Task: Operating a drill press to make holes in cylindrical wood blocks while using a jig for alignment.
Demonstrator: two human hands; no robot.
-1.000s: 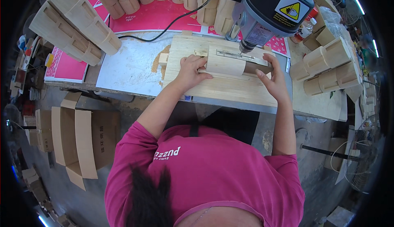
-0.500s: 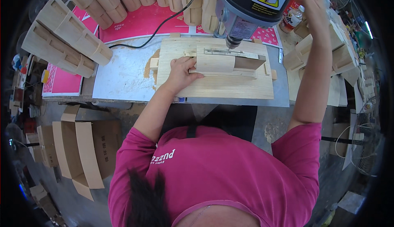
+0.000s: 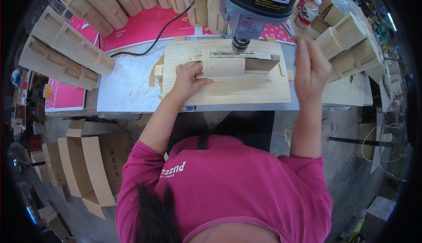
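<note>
My left hand grips the left end of a pale, curved wooden piece, its thumb along the near side and fingers curled over the end. The piece lies in a wooden jig on a flat board. Just above its far edge is the chuck of a drill press; the bit is hard to make out. To the right of the board, my right hand is curled and slightly blurred. A grey lever runs from the press to its fingers, which look closed round the lever's end.
Hollow wooden pieces stand at the left, more along the back, and others at the right. A black cable crosses the bench behind the board. A plastic bottle stands back right. An open cardboard box sits low left.
My right hand has come down and toward me from high beside the drill press. My left hand stays on the wooden piece. The whole view has shifted slightly.
</note>
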